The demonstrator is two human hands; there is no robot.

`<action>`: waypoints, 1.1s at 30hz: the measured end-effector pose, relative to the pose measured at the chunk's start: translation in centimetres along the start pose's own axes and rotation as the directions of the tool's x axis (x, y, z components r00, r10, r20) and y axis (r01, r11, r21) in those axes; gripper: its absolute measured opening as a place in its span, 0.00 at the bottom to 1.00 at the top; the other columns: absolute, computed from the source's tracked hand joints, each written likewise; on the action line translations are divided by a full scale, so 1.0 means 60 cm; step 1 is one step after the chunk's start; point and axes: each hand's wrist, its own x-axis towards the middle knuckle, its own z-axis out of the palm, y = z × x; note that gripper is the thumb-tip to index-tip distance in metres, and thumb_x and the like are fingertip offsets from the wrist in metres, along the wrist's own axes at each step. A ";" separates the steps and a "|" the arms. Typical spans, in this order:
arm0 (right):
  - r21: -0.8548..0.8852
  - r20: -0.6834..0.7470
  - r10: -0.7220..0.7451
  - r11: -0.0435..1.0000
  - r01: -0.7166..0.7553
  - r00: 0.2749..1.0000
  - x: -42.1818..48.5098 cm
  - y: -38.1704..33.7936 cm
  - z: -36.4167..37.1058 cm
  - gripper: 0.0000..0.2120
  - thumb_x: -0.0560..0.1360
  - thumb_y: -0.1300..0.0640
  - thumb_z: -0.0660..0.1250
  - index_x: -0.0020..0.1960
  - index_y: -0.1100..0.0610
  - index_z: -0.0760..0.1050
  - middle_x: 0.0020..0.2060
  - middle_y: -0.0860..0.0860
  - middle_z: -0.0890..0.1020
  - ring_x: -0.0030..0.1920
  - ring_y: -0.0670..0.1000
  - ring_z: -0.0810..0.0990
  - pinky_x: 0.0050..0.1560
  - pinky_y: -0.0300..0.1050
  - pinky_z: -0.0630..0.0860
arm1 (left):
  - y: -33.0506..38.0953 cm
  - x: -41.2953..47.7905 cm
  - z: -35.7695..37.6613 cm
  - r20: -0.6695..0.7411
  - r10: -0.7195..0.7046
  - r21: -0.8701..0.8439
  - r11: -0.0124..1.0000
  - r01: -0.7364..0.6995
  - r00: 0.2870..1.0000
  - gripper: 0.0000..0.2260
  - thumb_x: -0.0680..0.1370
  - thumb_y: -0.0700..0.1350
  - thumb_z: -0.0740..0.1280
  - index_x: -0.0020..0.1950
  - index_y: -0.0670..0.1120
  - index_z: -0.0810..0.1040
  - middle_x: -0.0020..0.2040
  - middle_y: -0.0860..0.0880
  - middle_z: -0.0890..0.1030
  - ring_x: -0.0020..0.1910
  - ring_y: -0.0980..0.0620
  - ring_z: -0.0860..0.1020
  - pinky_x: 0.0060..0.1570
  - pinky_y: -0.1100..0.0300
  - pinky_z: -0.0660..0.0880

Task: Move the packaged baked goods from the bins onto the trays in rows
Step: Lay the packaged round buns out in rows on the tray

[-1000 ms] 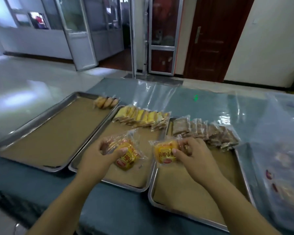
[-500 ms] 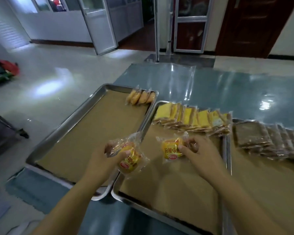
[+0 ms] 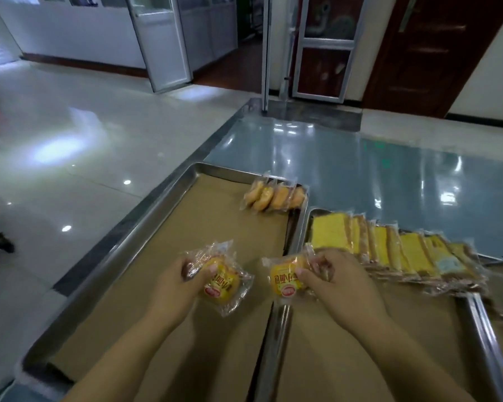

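My left hand [image 3: 176, 285] grips a clear-wrapped yellow bun packet [image 3: 224, 281] above the left metal tray [image 3: 169, 192], which is lined with brown paper. My right hand [image 3: 340, 282] holds a second yellow bun packet [image 3: 285, 278] over the seam between the left tray and the middle tray [image 3: 276, 338]. A short row of round golden packaged buns [image 3: 275, 197] lies in the left tray's far right corner. A row of overlapping yellow cake slices in wrappers [image 3: 398, 252] runs along the far end of the middle tray.
The trays sit on a blue-grey table [image 3: 360, 169] covered with glossy film. Part of a third tray's rim [image 3: 482, 323] shows at the right edge. Shiny tiled floor [image 3: 70, 140] lies to the left, with doors beyond. The bins are out of view.
The view has swung left, so the left tray now fills the frame and the third tray is nearly gone. Both hands, each still holding a bun packet, have shifted left toward the left tray.
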 end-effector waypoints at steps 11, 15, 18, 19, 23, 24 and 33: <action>-0.076 -0.018 0.176 0.981 -0.177 0.984 0.206 -0.200 0.187 0.12 0.72 0.41 0.65 0.39 0.48 0.69 0.41 0.48 0.74 0.37 0.46 0.75 0.37 0.44 0.73 | 0.023 0.269 -0.091 0.034 0.189 0.082 0.978 -0.192 0.981 0.17 0.69 0.69 0.59 0.53 0.63 0.71 0.47 0.59 0.78 0.45 0.64 0.77 0.39 0.67 0.71; -0.076 -0.117 0.174 0.980 -0.184 0.978 0.289 -0.230 0.220 0.12 0.74 0.41 0.63 0.41 0.48 0.67 0.47 0.48 0.74 0.38 0.44 0.72 0.31 0.36 0.62 | 0.023 0.344 -0.091 0.061 0.190 0.058 0.979 -0.193 0.980 0.16 0.75 0.60 0.63 0.56 0.52 0.72 0.51 0.50 0.77 0.49 0.52 0.77 0.49 0.50 0.77; -0.068 -0.215 0.141 0.985 -0.159 0.966 0.345 -0.233 0.243 0.10 0.75 0.42 0.63 0.48 0.47 0.68 0.57 0.50 0.72 0.47 0.46 0.70 0.35 0.35 0.61 | 0.025 0.389 -0.087 0.140 0.205 0.021 0.978 -0.209 0.969 0.14 0.75 0.55 0.66 0.57 0.51 0.72 0.53 0.49 0.77 0.52 0.52 0.77 0.53 0.47 0.77; -0.061 -0.246 0.137 0.986 -0.156 0.960 0.361 -0.231 0.251 0.11 0.75 0.42 0.63 0.50 0.48 0.70 0.57 0.50 0.72 0.47 0.45 0.67 0.36 0.32 0.60 | 0.023 0.402 -0.085 0.139 0.223 0.066 0.970 -0.234 0.965 0.15 0.75 0.55 0.66 0.58 0.53 0.70 0.55 0.51 0.76 0.52 0.53 0.77 0.54 0.49 0.77; 0.010 -0.256 0.131 0.991 -0.132 0.958 0.406 -0.212 0.288 0.19 0.75 0.44 0.64 0.62 0.50 0.69 0.60 0.49 0.69 0.53 0.44 0.68 0.48 0.36 0.70 | 0.009 0.452 -0.070 0.148 0.301 0.233 0.915 -0.329 0.942 0.22 0.73 0.58 0.67 0.64 0.56 0.67 0.59 0.53 0.72 0.53 0.58 0.74 0.52 0.61 0.74; 0.025 -0.214 0.117 0.993 -0.115 0.970 0.411 -0.206 0.299 0.21 0.75 0.45 0.64 0.65 0.49 0.68 0.62 0.48 0.67 0.55 0.44 0.68 0.52 0.38 0.70 | 0.002 0.466 -0.065 0.156 0.318 0.285 0.892 -0.351 0.935 0.24 0.73 0.58 0.67 0.66 0.56 0.65 0.60 0.53 0.70 0.53 0.60 0.72 0.50 0.66 0.71; -0.224 -0.181 0.041 0.971 -0.082 0.983 0.396 -0.152 0.332 0.21 0.72 0.49 0.68 0.62 0.46 0.66 0.56 0.44 0.73 0.52 0.43 0.73 0.49 0.38 0.73 | -0.074 0.502 -0.033 0.296 0.351 0.398 0.800 -0.449 0.888 0.27 0.72 0.56 0.67 0.68 0.60 0.60 0.64 0.52 0.64 0.60 0.55 0.68 0.54 0.63 0.65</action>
